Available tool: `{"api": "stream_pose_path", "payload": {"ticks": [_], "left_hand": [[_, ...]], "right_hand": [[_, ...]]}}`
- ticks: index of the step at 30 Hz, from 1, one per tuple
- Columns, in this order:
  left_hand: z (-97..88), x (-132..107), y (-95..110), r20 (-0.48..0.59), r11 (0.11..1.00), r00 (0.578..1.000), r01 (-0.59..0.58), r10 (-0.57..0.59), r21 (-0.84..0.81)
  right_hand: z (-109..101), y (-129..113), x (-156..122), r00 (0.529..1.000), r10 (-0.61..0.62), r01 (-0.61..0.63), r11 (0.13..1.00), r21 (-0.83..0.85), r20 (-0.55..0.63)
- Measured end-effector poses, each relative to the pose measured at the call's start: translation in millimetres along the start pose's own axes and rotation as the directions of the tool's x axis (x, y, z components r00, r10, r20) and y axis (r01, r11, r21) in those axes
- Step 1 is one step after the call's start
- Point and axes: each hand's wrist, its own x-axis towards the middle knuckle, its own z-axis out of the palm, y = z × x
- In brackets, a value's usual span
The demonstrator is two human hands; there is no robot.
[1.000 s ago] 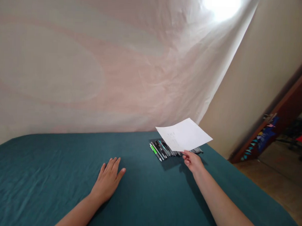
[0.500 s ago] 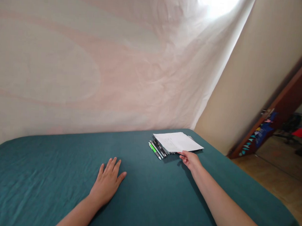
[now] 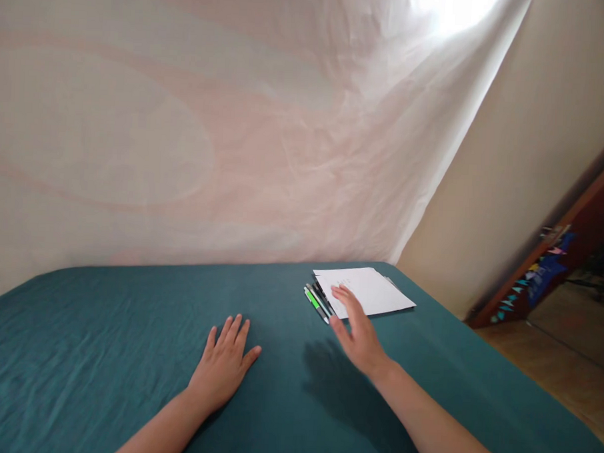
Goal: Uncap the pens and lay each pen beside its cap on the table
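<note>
Faintly, writing point(image 3: 345, 282) too small to read marks the paper point(image 3: 382, 293); left hand point(image 3: 222, 368) and right hand point(image 3: 360, 337) have spread fingers point(image 3: 352, 306).

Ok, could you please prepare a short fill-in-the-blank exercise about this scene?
The ____ hand rests palm down on the cloth.
The right hand is open and holds ____.
One pen beside the paper has a bright ____ part.
The paper itself is ____ in colour.

Missing words: left; nothing; green; white.
</note>
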Motion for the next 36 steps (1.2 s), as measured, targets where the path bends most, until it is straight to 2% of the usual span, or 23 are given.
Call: {"api": "stream_pose_path", "payload": {"ticks": [1,2,3,4,5,6,7,10,15,20,21,22,23,24,25,26,27,29,32,34,36], "left_hand": [[0.4,0.2,0.2,-0.002,1.000,1.000,-0.001,0.001,0.006],[0.8,0.3,0.3,-0.004,1.000,1.000,-0.002,0.002,0.011],[1.4,0.2,0.2,-0.009,1.000,1.000,-0.004,0.004,0.015],[1.9,-0.1,0.0,-0.014,1.000,1.000,-0.007,0.008,0.018],[2.3,-0.4,-0.3,-0.021,1.000,1.000,-0.012,0.013,0.018],[2.7,-0.8,-0.7,-0.028,1.000,0.999,-0.019,0.020,0.017],[3.0,-1.2,-1.2,-0.035,1.000,0.999,-0.026,0.027,0.016],[3.7,-1.5,-2.3,-0.043,0.999,0.998,-0.040,0.041,0.024],[4.9,0.0,-2.2,-0.037,0.998,0.998,-0.040,0.041,0.046],[2.9,-0.3,0.2,-0.027,0.997,0.998,-0.050,0.052,0.064],[2.2,-0.7,0.7,-0.022,0.996,0.998,-0.051,0.052,0.070],[1.6,-1.2,1.2,-0.018,0.996,0.999,-0.050,0.052,0.076],[1.1,-1.6,1.7,-0.015,0.996,0.999,-0.049,0.050,0.080],[0.7,-2.0,2.1,-0.015,0.995,0.999,-0.048,0.049,0.082],[0.4,-2.4,2.4,-0.015,0.996,0.999,-0.046,0.048,0.082],[0.2,-2.6,2.8,-0.017,0.996,0.999,-0.044,0.046,0.081],[0.1,-2.8,3.1,-0.018,0.996,0.999,-0.042,0.043,0.078],[0.0,-2.8,3.5,-0.020,0.997,0.999,-0.037,0.038,0.071],[0.9,-2.4,3.0,-0.025,0.998,0.999,-0.030,0.031,0.058],[2.1,-2.2,2.5,-0.033,0.998,0.999,-0.033,0.034,0.045],[2.8,-2.3,2.8,-0.035,0.999,0.999,-0.033,0.034,0.029]], "right_hand": [[8.2,-12.3,-5.0,0.978,-0.132,0.146,0.986,-0.078,0.160],[16.1,-21.9,-10.3,0.932,-0.213,0.256,0.959,-0.117,0.295],[23.3,-28.8,-15.6,0.858,-0.248,0.334,0.935,-0.121,0.450],[29.3,-33.2,-20.5,0.774,-0.250,0.378,0.920,-0.106,0.582],[34.1,-35.5,-24.5,0.711,-0.228,0.388,0.916,-0.101,0.665],[37.3,-36.4,-27.6,0.666,-0.198,0.382,0.918,-0.101,0.720],[39.2,-36.4,-29.4,0.643,-0.170,0.368,0.923,-0.107,0.747],[38.7,-35.6,-29.2,0.640,-0.132,0.336,0.934,-0.122,0.757],[34.8,-34.4,-24.8,0.644,-0.148,0.334,0.937,-0.102,0.751],[40.6,-33.2,-30.8,0.648,-0.144,0.313,0.946,-0.089,0.748],[40.7,-32.0,-30.1,0.655,-0.159,0.306,0.950,-0.067,0.739],[39.0,-29.4,-27.1,0.681,-0.178,0.291,0.956,-0.040,0.710],[34.7,-24.8,-21.3,0.732,-0.186,0.262,0.965,-0.018,0.655],[27.3,-17.8,-12.5,0.804,-0.166,0.212,0.977,-0.015,0.572],[16.2,-8.0,-0.7,0.899,-0.102,0.128,0.991,-0.033,0.425],[1.6,4.5,13.4,0.971,0.025,-0.004,0.996,-0.091,0.239],[-16.0,19.3,28.8,0.982,0.183,-0.172,0.968,-0.180,0.043],[-56.5,53.5,59.0,0.946,0.302,-0.323,0.910,-0.259,-0.120],[-112.4,104.8,88.3,0.875,0.429,-0.483,0.803,-0.351,-0.224],[-135.0,133.7,94.9,0.825,0.497,-0.565,0.725,-0.393,-0.270],[-143.7,158.4,95.9,0.787,0.535,-0.617,0.663,-0.424,-0.307]]}}
